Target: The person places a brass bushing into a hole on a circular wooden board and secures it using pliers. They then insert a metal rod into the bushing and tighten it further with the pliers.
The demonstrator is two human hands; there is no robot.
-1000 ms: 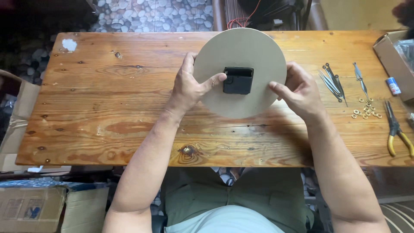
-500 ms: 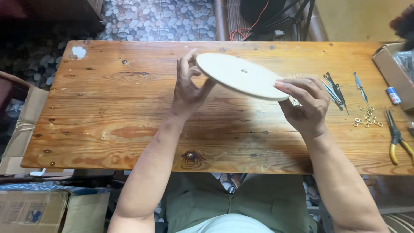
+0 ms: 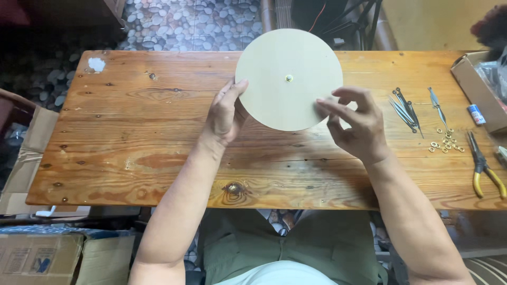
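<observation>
Head view first: I see my left hand point(image 3: 224, 113) gripping the left edge of a round pale wooden disc point(image 3: 289, 79) with a small brass stud at its centre, held above the far middle of a knotty plank table point(image 3: 132, 153). My right hand point(image 3: 356, 124) pinches the disc's lower right rim — fingers curled. To the right lie thin metal clock hands point(image 3: 404, 110), small washers point(image 3: 445, 142), yellow-handled pliers point(image 3: 483, 169) and an open cardboard box point(image 3: 478, 89). Beyond the table — pebble-patterned floor point(image 3: 195, 24).
</observation>
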